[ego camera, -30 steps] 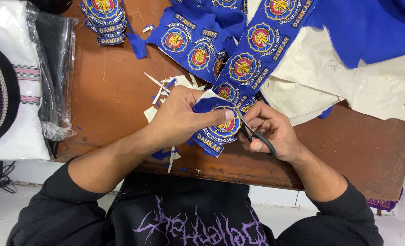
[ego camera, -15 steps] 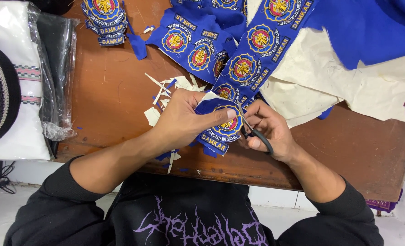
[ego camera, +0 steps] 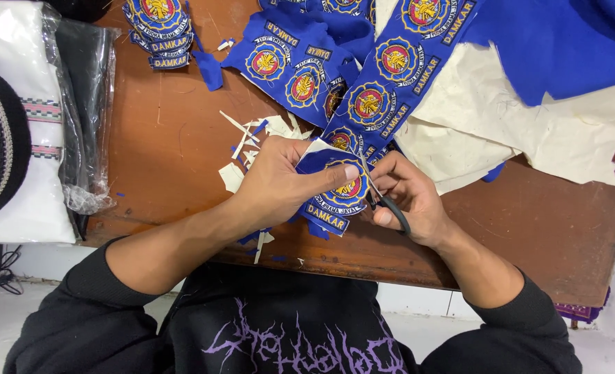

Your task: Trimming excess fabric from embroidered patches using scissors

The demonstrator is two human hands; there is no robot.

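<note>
The left hand (ego camera: 279, 181) is gripping a blue embroidered patch (ego camera: 335, 190), thumb pressed flat across its top and fingers curled under it, holding it just above the near part of the brown wooden surface (ego camera: 162, 138). The right hand (ego camera: 408, 197) is closed around a pair of black-handled scissors (ego camera: 383, 197), fingers wrapped through the loops, and is touching the patch's right edge. The thin blades are lying against the patch's upper right rim; whether they are parted is hard to tell, since the thumb is covering part of them.

Taking the held patch as the landmark: just behind it and to its left, a litter of white and blue offcuts (ego camera: 252, 142) is lying on the surface, with a few more scraps hanging under the left wrist at the near edge. Directly behind the patch, a long blue strip of uncut patches (ego camera: 383, 83) is running away toward the far right, resting on cream backing cloth (ego camera: 501, 125). Far behind and to the left, a small stack of finished patches (ego camera: 158, 28) is sitting. Well to the left of the patch, a clear plastic bag with dark cloth (ego camera: 86, 104) is lying beside white folded fabric (ego camera: 16, 125).
</note>
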